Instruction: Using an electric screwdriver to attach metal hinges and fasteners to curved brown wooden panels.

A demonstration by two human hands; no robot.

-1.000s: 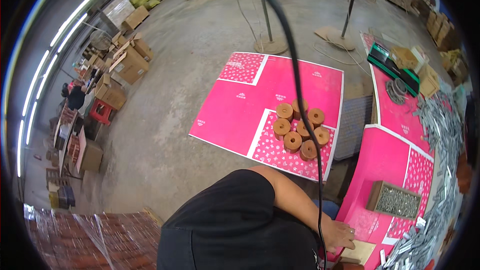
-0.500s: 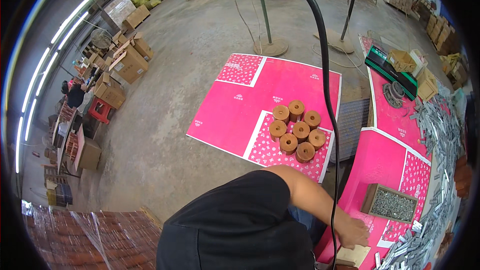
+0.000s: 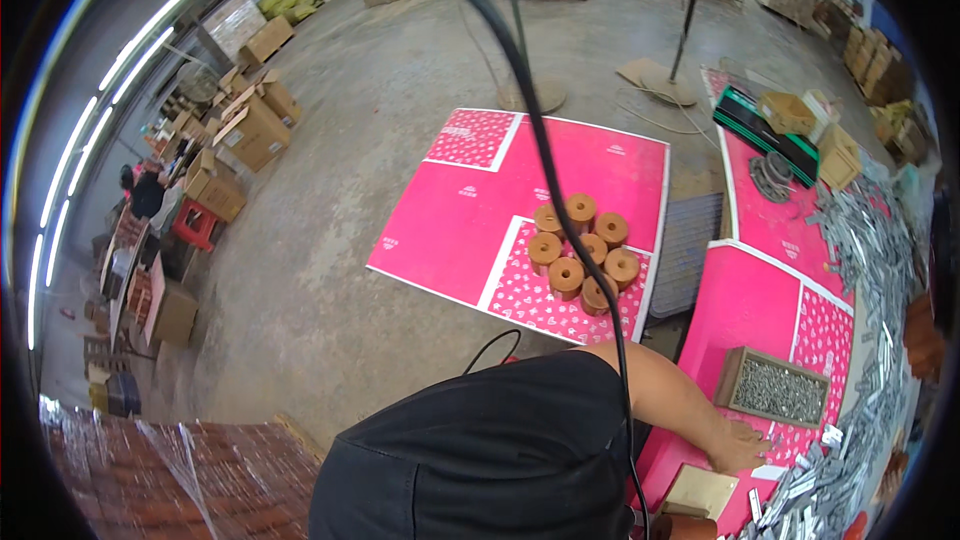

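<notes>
My left hand (image 3: 742, 447) reaches down to the pink bench, beside a wooden tray (image 3: 728, 381) of small screws (image 3: 780, 390). Its fingers look spread on the surface, with a few small metal bits by the fingertips and nothing plainly gripped. A pale flat wooden board (image 3: 702, 492) lies just nearer than the hand. Below that board shows a reddish-brown shape (image 3: 690, 527), cut off by the lower edge and too partial to name. To the hand's right spreads a heap of grey metal strips (image 3: 860, 360). My right hand is not in view.
Several round brown wooden blocks (image 3: 565, 275), each with a centre hole, stand on a pink sheet (image 3: 430, 215). A black cable (image 3: 545, 155) hangs across the view. At the bench's far end are a green-black box (image 3: 765, 135) and a metal coil (image 3: 772, 178). Film-wrapped brown stacks (image 3: 190, 475) stand lower left.
My left hand has moved from the pale board farther out and right, toward the screw tray. The board is now uncovered. The hanging cable has shifted left in view.
</notes>
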